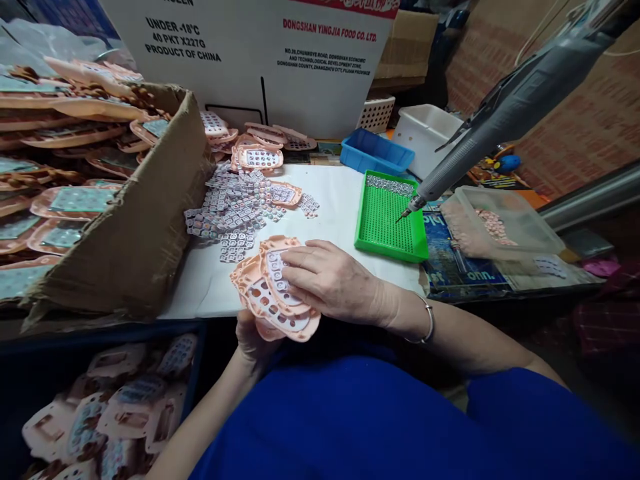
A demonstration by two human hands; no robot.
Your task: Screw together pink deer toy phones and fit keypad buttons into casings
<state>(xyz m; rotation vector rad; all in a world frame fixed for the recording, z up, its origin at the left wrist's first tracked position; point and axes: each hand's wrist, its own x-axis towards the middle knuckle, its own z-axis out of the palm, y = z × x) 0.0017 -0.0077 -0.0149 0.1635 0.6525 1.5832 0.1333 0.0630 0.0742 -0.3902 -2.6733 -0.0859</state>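
My left hand (253, 337) is closed around a stack of pink plastic toy phone casings from below, above the table's front edge. The lower casing (245, 283) shows a white plate with dark holes. A top casing (295, 305) lies over it, with a pale keypad sheet (276, 270) inside. My right hand (323, 277) is closed over the top casing's right side, its curved fingers on the keypad; its thumb is hidden. Beyond my hands lies a heap of loose keypad sheets (230, 203), with another pink casing (286, 193) at its edge.
A cardboard box (150, 207) full of pink parts stands at left. Below it, a dark blue bin (197, 373) holds more casings. A green tray (393, 250) with small screws sits under a hanging electric screwdriver (475, 140). Behind are a blue tray (375, 157) and a white printed carton (240, 80).
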